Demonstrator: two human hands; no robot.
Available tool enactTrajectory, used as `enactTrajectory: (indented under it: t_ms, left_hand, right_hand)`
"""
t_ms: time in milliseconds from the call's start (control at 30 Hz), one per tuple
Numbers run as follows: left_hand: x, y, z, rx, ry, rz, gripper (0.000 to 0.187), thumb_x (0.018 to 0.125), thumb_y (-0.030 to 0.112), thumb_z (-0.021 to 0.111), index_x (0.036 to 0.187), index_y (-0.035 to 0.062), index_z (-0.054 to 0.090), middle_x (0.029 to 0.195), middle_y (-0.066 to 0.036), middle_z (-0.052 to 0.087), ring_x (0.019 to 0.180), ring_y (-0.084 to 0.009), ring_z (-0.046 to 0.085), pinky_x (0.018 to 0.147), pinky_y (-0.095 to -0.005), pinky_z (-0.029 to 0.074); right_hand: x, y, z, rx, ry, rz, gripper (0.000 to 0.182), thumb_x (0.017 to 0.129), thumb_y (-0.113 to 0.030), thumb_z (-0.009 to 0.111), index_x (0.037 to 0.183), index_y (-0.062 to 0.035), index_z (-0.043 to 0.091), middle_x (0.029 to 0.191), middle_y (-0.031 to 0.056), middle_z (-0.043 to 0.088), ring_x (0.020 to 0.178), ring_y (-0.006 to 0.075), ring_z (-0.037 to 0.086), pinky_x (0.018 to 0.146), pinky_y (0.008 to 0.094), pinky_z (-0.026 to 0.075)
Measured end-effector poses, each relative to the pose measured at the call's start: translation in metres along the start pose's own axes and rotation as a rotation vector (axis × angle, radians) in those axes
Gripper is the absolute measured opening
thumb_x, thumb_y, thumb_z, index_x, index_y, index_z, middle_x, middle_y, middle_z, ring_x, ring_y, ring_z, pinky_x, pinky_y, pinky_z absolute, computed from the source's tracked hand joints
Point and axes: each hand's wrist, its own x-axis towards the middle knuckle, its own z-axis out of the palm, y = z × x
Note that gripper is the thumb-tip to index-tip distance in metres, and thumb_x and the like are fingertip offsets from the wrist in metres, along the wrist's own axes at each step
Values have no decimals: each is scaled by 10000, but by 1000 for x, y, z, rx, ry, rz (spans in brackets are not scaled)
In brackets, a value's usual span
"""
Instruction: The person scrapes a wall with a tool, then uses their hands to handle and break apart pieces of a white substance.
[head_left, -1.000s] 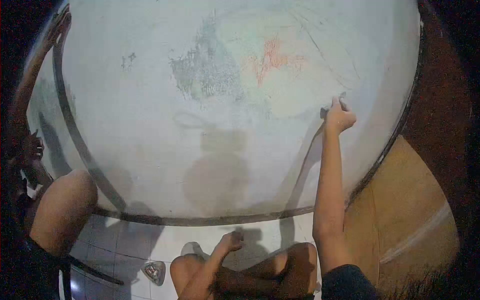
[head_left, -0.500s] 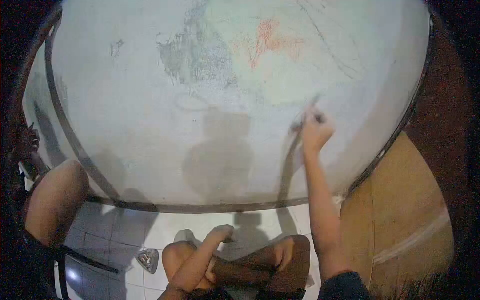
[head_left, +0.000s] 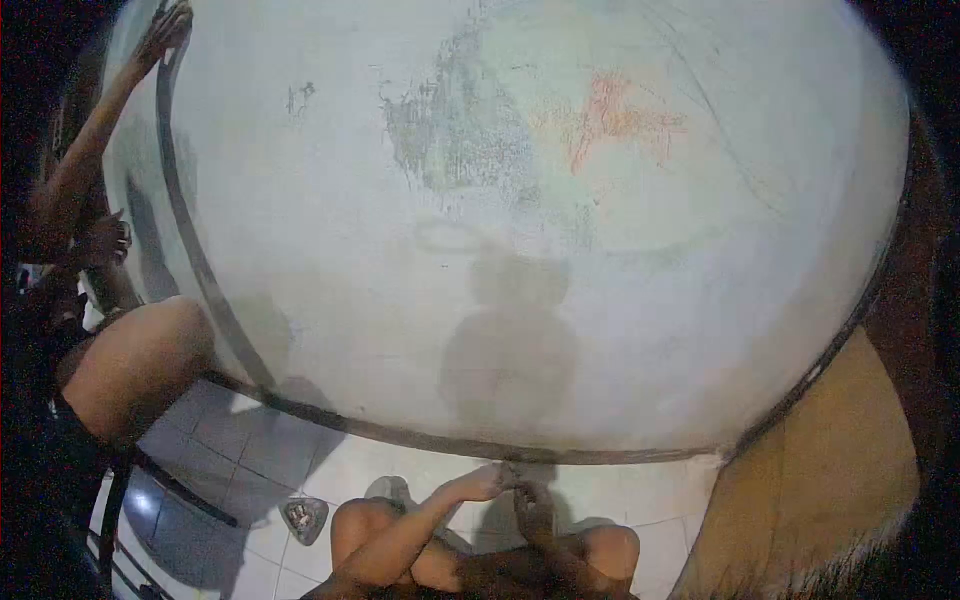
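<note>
My left hand (head_left: pixel 482 484) is held out low over my crossed legs, its fingers closed together. Just to its right is my right hand (head_left: pixel 531 503), in shadow, with its fingers drawn in. The fingertips of the two hands come close together or touch; whatever they hold is too small and dark to make out. Both hands are in front of the lower dark border (head_left: pixel 560 457) of a large pale wall panel (head_left: pixel 350 270). Grey scuffs (head_left: pixel 455 130), a pale green patch (head_left: pixel 660 190) and orange-red marks (head_left: pixel 610 115) show on the panel.
At the left sits another person, knee (head_left: pixel 150 350) bent, one hand (head_left: pixel 168 28) raised against the panel's edge and the other hand (head_left: pixel 112 240) lower. A triangular dish (head_left: pixel 305 518) with small bits stands on the tiled floor (head_left: pixel 265 545). A brown board (head_left: pixel 800 480) is at the right.
My right hand, up at the panel with a thin dark stick half a second ago, has come down beside my left hand. The view has turned left, and the other person's raised hand now shows.
</note>
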Motion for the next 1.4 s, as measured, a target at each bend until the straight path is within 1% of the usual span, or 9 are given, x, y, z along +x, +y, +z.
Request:
enactTrajectory:
  t_ms: [267,300,600,933,1000,1100,1200,1300,1400]
  left_hand:
    - [-8,34,-21,126,193,-456,381,816,385,541,956,36,603,913,-184,608,866,-344,572,754,-424,442]
    - [-9,30,-18,117,234,-364,344,789,349,572,954,51,614,890,-169,616,849,-321,584,754,-405,448]
    - [-9,33,-10,27,331,-490,344,725,374,688,776,36,645,677,-116,608,625,-216,576,613,-336,460]
    - [-2,35,-9,-79,408,-432,429,716,419,714,647,20,570,576,-35,549,543,-127,486,527,-307,412]
    - [-3,30,-11,-76,379,-478,434,717,413,716,639,16,560,564,-32,537,536,-125,474,522,-306,407]
    - [-7,19,-10,-177,283,-449,429,718,415,711,644,19,563,558,-30,527,526,-118,454,516,-303,402]
    - [-11,9,-5,-32,301,-422,416,723,404,706,653,18,567,552,-47,516,523,-130,463,515,-309,403]
    - [-10,19,-4,-80,396,-392,393,718,378,707,657,17,564,553,-73,508,526,-155,473,521,-318,405]
    - [-7,22,-5,-37,436,-372,379,711,361,708,671,13,564,559,-91,512,531,-186,493,529,-333,413]
  right_hand:
    - [-14,5,36,139,-133,100,136,829,-98,544,930,-14,575,863,177,580,772,317,560,723,384,436]
    - [-80,139,90,-349,-152,-221,343,775,-75,544,1111,-6,543,996,178,594,992,334,542,840,398,431]
    - [-23,30,39,76,65,-250,77,810,-43,555,861,7,584,772,154,593,797,278,575,689,364,448]
    - [-17,16,37,311,248,-57,67,822,-22,536,865,-9,585,872,144,588,827,284,554,781,364,435]
    - [-4,-1,19,181,-64,-70,116,851,-82,519,931,-13,568,794,96,602,685,209,564,641,352,458]
    - [-12,12,33,225,26,-18,140,851,-93,528,974,-37,565,819,74,608,678,182,560,623,349,457]
    - [-15,6,31,338,15,195,146,822,-66,572,950,4,581,925,121,581,886,242,558,797,334,440]
    - [-22,36,49,760,33,189,166,841,-103,535,988,-35,573,910,109,602,846,215,578,737,350,456]
    - [-18,32,43,317,61,58,232,807,-89,568,1016,13,568,1022,165,584,986,267,553,863,381,425]
